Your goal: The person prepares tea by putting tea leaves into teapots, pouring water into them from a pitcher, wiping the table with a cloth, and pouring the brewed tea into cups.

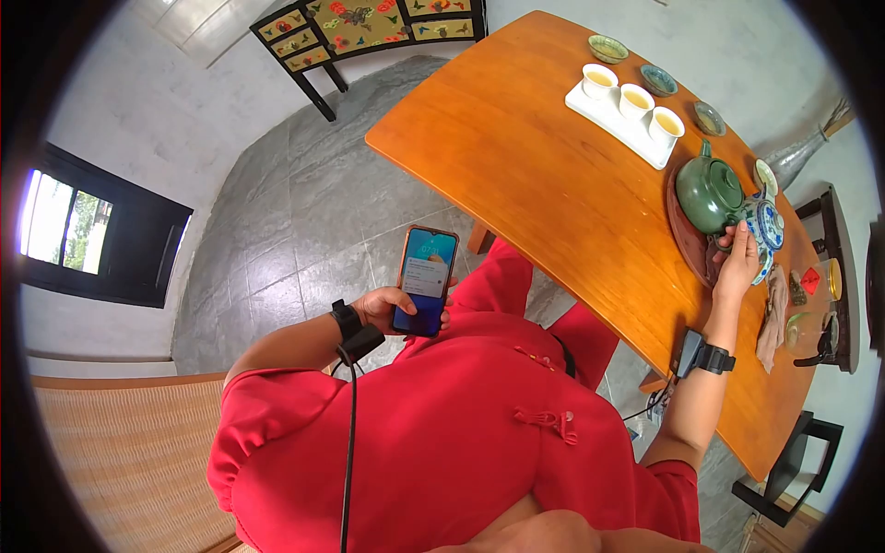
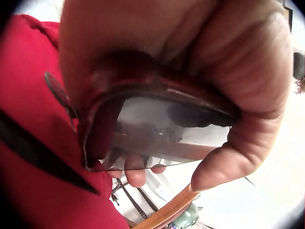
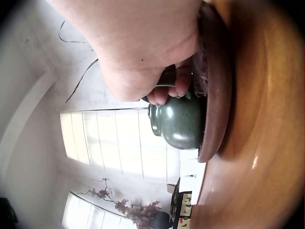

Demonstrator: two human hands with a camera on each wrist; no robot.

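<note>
My left hand (image 1: 392,309) grips a phone (image 1: 427,281) with its screen lit, thumb over the screen's lower part; the left wrist view shows the phone (image 2: 157,129) held between thumb and fingers. On the right, the fingers of my right hand (image 1: 737,263) are curled at the handle of a green teapot (image 1: 708,195). That teapot (image 3: 178,121) sits on a round brown tray (image 3: 219,95) in the right wrist view, its handle mostly covered by the right hand (image 3: 143,52). A blue-and-white pot (image 1: 767,226) stands just beyond the hand.
Three filled white cups (image 1: 636,101) stand on a white tray (image 1: 613,127) on the wooden table (image 1: 516,120). Several small bowls (image 1: 659,80) line the far edge. A folded cloth (image 1: 772,323) and a red packet (image 1: 810,280) lie at the right. A black cable (image 1: 349,452) hangs from my left wrist.
</note>
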